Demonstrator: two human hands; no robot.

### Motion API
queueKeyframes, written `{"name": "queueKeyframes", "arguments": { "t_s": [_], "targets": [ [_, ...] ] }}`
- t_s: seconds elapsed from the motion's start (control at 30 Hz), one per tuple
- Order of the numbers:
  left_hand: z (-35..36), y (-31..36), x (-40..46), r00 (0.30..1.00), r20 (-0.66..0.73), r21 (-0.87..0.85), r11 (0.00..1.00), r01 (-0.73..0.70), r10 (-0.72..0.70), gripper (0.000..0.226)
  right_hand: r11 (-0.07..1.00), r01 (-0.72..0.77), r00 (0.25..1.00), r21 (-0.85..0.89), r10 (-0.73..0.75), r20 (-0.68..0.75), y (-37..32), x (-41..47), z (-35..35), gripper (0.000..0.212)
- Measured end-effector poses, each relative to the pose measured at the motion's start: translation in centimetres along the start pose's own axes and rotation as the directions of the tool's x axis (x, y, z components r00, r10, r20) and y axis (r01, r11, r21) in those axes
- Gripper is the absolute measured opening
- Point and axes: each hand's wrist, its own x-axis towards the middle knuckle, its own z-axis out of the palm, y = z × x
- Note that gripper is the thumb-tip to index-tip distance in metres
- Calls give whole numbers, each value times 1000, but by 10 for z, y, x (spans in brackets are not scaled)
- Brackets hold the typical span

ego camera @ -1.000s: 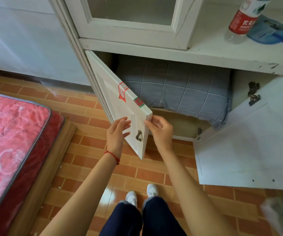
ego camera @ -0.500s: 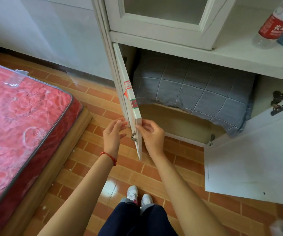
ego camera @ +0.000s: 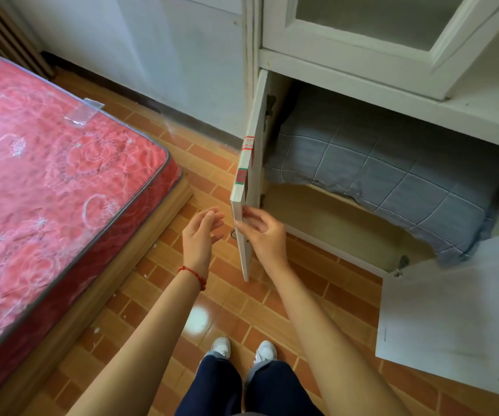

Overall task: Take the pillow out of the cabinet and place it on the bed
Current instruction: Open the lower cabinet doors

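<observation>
**A:** Where is the pillow [ego camera: 392,175]?

**B:** In the lower compartment of the white cabinet [ego camera: 347,85], on the right of the scene. It is grey-blue with a grid of pale lines, lies on the inner shelf [ego camera: 317,190], and fills most of its width. Its right end sags over the shelf's front edge.

**A:** Are the doors open?

**B:** Both. The left door [ego camera: 246,205] stands out towards the viewer, nearly edge-on, with red and green stickers on its edge. The right door [ego camera: 452,319] is swung wide on the near right, showing its plain inner face.

**A:** And the hands?

**B:** The right hand [ego camera: 264,235] grasps the left door low down: its fingers curl round the door's free edge, with the palm on the inner side. The left hand [ego camera: 201,235] is released, fingers loosely spread, just beside the door's outer face and not touching it. A red string bracelet [ego camera: 194,276] is round that wrist.

**A:** Where is the bed?

**B:** On the left. The bed [ego camera: 47,190] has a red patterned mattress under clear plastic, on a low wooden base, well apart from the cabinet. Between them is the brick-patterned floor [ego camera: 158,295]. The person's white shoes [ego camera: 242,349] and dark trousers show at the near edge.
</observation>
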Motion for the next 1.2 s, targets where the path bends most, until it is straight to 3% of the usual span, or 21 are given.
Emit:
{"name": "queueKeyframes", "arguments": {
  "t_s": [0.4, 0.57, 0.87, 1.2],
  "targets": [
    [-63, 4, 20, 998, -60, -18, 1000, 3, -4, 22, 999, -36, 990, -20, 38, 137, -7, 4, 68, 43],
    [-78, 8, 30, 998, -65, -24, 1000, -8, 7, 24, 999, -41, 992, -9, 42, 121, -4, 6, 83, 40],
    [-75, 8, 34, 1000, 5, -3, 1000, -4, 4, 24, 999, -47, 999, 14, 47, 2, 2, 4, 74, 32],
    [-25, 4, 23, 973, 228, 39, 999, 11, -19, 22, 987, -32, 960, 157, 74, -271, 6, -14, 22, 27]
  ]
}}
